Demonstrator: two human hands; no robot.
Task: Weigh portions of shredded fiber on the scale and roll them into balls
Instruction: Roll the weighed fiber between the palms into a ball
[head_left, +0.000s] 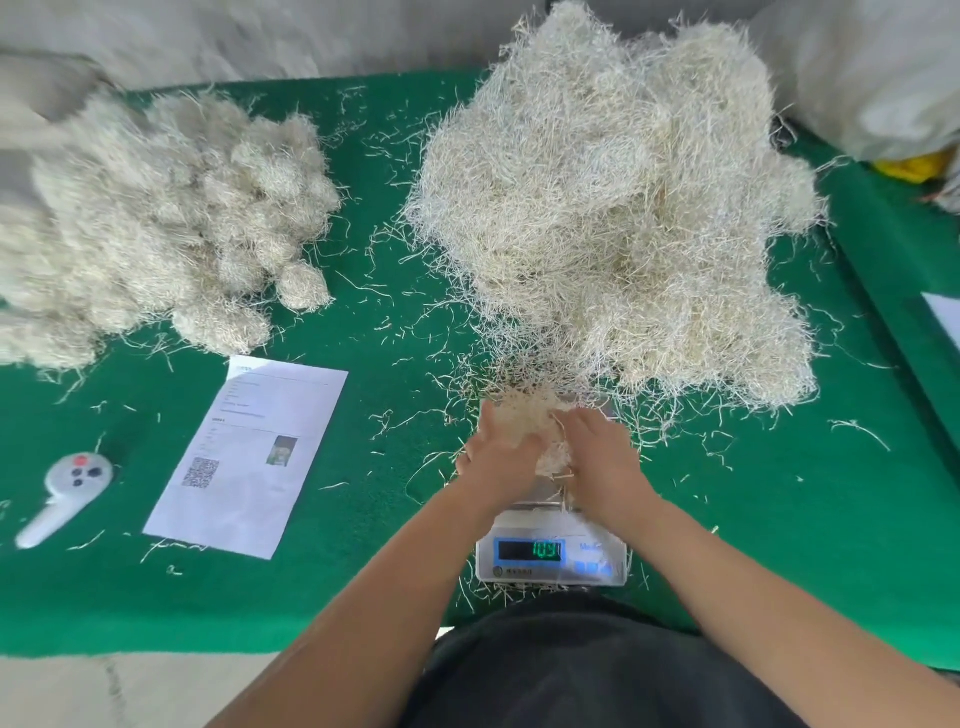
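A white digital scale (551, 561) with a lit green display stands at the near edge of the green table. Over its pan, my left hand (501, 452) and my right hand (597, 452) cup a small pale portion of shredded fiber (535, 415) between them. A large loose heap of shredded fiber (613, 208) rises just behind the scale. At the far left lies a pile of rolled fiber balls (156, 218). The scale's pan is mostly hidden by my hands.
A printed sheet with a QR code (249, 457) lies left of the scale, and a white handheld remote (67, 493) lies further left. Loose strands litter the green mat (363, 571). A white sack (883, 78) and something yellow (909, 166) sit at the back right.
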